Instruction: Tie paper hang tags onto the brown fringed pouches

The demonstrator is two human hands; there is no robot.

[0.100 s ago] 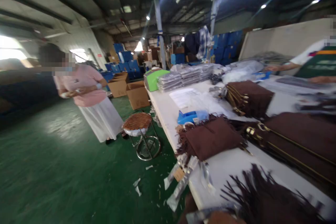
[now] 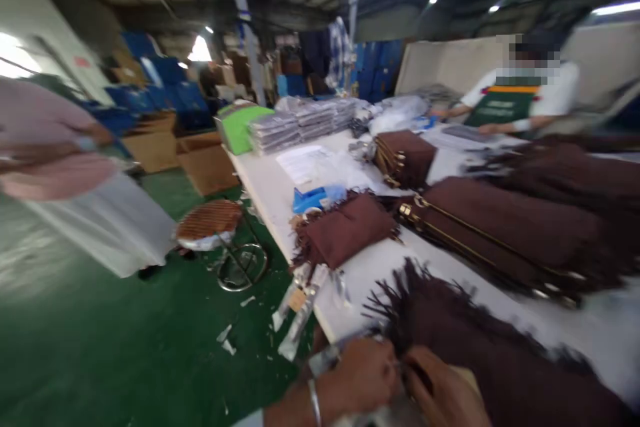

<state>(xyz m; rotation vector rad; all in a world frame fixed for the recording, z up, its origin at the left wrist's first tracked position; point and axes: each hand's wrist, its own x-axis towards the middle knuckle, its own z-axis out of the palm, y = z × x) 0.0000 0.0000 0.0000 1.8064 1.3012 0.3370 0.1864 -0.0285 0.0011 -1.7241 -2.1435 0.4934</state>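
At the bottom of the view my left hand (image 2: pixel 367 372), a bangle at its wrist, is closed with the fingers curled in. Just to its right, my right hand (image 2: pixel 445 388) has thumb and fingers bent together. Whatever they grip between them is blurred and hidden. A greyish plastic-wrapped strip (image 2: pixel 325 359) shows beside my left hand. Both hands are at the near end of a dark brown fringed bag (image 2: pixel 480 333) lying flat. Beyond it are a smaller brown fringed bag (image 2: pixel 350 230) and plastic-wrapped strips (image 2: pixel 303 317) hanging over the table edge.
Farther along the white table (image 2: pixel 267 200) are a blue tape dispenser (image 2: pixel 313 199), brown bags with gold zips (image 2: pixel 510 220) and stacked packed goods (image 2: pixel 300 123). A round stool (image 2: pixel 210 220) stands left. One person (image 2: pixel 65 147) stands left; another (image 2: pixel 520 103) works across the table.
The view has swung right and tilted down, so things sit farther left. Both my hands now show at the bottom, and the co-worker across the table is more fully in view.
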